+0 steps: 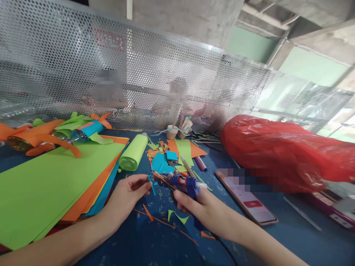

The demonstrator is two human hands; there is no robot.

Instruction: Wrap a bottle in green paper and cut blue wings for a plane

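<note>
My right hand [191, 201] is wrapped round a blue glue gun [185, 183], with a clear glue stick poking out of its back end. The gun's nozzle points left, toward my left hand [138, 186]. Between the thumb and fingers of my left hand is a small blue paper strip [152, 184], close to the nozzle. Just beyond my left hand lies a bottle wrapped in green paper [134, 152]. Blue paper pieces [162, 163] and orange and green scraps lie past the gun.
Stacked coloured sheets [63, 177] and paper-covered bottles [41, 135] are at left. A phone [246, 197] and a red plastic bag [271, 151] are at right. Cups of pens [172, 132] stand before a perforated metal screen [155, 74], with people behind it.
</note>
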